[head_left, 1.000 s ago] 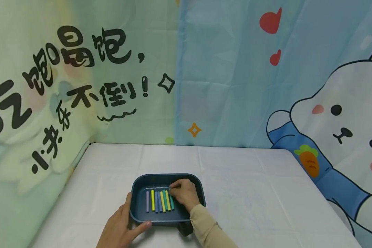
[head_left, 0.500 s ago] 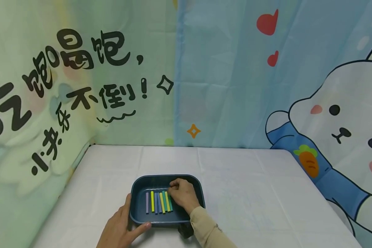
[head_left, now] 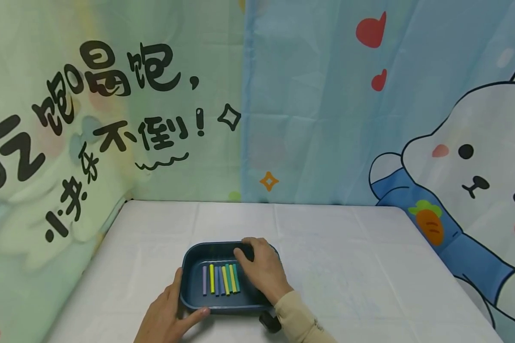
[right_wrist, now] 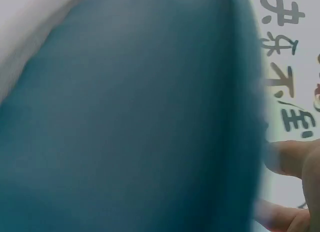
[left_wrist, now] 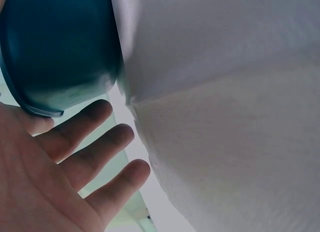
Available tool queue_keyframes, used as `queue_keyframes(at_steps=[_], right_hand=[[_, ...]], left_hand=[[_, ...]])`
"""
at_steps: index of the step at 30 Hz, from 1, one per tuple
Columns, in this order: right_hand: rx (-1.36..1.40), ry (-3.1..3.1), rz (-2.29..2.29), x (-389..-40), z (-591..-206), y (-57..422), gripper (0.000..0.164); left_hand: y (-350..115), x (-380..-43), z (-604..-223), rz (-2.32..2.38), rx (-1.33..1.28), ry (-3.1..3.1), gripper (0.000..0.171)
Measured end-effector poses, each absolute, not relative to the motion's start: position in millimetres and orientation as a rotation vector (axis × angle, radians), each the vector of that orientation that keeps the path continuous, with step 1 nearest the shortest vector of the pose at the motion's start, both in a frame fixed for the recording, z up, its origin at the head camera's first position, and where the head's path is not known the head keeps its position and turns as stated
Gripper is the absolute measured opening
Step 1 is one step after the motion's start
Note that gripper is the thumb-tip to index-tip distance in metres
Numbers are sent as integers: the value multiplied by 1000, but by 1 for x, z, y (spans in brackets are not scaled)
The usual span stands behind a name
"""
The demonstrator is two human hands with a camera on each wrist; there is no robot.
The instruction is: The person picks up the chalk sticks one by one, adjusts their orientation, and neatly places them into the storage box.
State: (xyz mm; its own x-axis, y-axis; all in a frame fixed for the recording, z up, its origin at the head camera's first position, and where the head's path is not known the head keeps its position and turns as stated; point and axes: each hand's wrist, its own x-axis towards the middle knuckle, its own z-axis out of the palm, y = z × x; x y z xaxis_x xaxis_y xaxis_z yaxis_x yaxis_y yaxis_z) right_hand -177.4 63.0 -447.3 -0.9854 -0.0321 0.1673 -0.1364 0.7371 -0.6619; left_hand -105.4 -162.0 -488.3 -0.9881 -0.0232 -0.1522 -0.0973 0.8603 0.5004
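A dark blue tray [head_left: 223, 305] with rounded corners stands near the front of the table. Inside it, several slim chalk-like sticks [head_left: 217, 280] lie side by side in purple, yellow, blue and green. My left hand [head_left: 165, 309] is at the tray's front left corner, thumb at the front rim and fingers along the left side. Its fingers are straight and spread beside the tray wall [left_wrist: 60, 52] in the left wrist view. My right hand [head_left: 263, 267] is over the tray's back right part, thumb and forefinger apart, with nothing visible between them. It hides that corner.
A white cloth covers the table [head_left: 347, 267]. A printed curtain [head_left: 300, 119] hangs behind it and along the left. The black wrist camera [head_left: 269, 322] hangs under the right wrist, close to the tray's front right corner.
My right hand has left the right end of the row of sticks, moved right and back towards the tray's far rim, and its fingers have spread. The left hand stays in place.
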Motion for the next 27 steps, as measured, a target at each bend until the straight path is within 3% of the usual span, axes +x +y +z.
queue_keyframes(at_steps=[10,22,27], right_hand=[[246,-2592,812,-171,-430,115,54],[-5,-2818,600,-163,-434,199,77],[-22,-2855,616,-161,-443,213,80]], left_hand=[[-164,-106,-488,763,-94,2907,130],[-167,-104,-489,725,-42,2957,129],[-170,-107,-474,646,37,3067,116]])
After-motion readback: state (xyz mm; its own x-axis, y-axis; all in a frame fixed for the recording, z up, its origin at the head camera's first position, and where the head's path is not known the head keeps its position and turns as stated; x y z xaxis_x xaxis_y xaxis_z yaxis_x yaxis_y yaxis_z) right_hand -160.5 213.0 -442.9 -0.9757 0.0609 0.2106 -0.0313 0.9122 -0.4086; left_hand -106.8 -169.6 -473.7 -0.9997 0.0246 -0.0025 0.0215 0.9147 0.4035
